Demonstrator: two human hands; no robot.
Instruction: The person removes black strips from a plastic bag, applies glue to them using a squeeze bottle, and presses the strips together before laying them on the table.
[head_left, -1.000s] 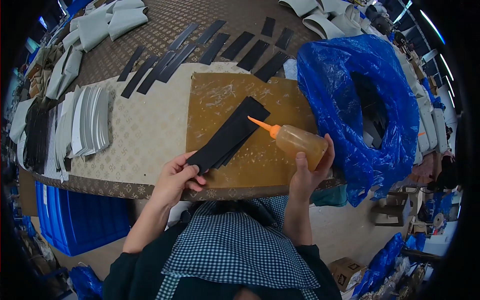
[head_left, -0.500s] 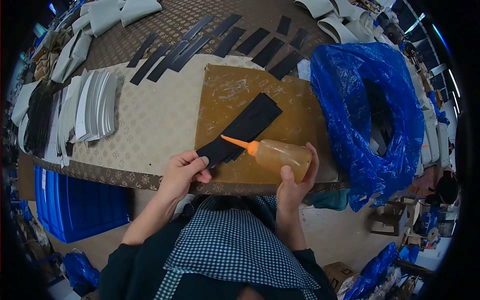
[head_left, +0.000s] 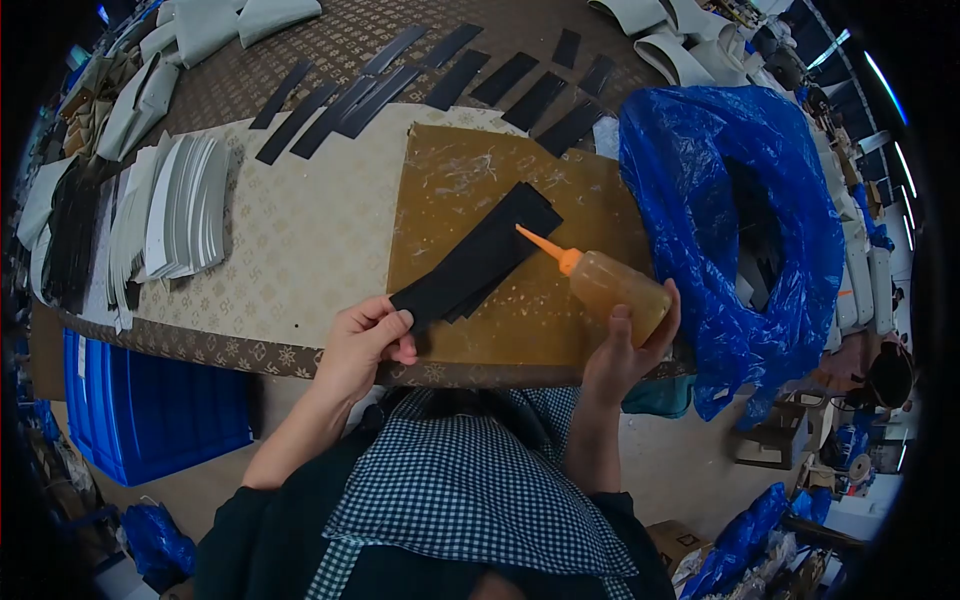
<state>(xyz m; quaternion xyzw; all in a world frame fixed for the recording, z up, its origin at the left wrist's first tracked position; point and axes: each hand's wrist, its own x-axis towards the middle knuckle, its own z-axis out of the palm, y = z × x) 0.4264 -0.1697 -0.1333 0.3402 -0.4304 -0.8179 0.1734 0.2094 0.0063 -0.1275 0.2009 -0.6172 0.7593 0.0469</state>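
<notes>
My left hand (head_left: 365, 345) pinches the near left end of a small stack of black strips (head_left: 480, 250), thumb on top. The strips lie slightly fanned and slanted across a brown, glue-marked board (head_left: 440, 170) at the table's front. In my right hand (head_left: 625, 350) is a squeeze bottle (head_left: 615, 290) of amber liquid with a long orange nozzle, tilted so that the nozzle points up and left. Its tip is over the right part of the top strip; whether it touches cannot be made out.
Several separate black strips (head_left: 385, 100) lie in rows at the back. Stacked white pieces (head_left: 185, 215) stand at the left beside dark ones. A blue plastic bag (head_left: 690, 190) sits open to the right. Below the table's left edge is a blue bin (head_left: 160, 410).
My right hand has moved the bottle up and to the right, so the nozzle tip went from the strip's near left part towards its far right end. My left hand keeps its hold.
</notes>
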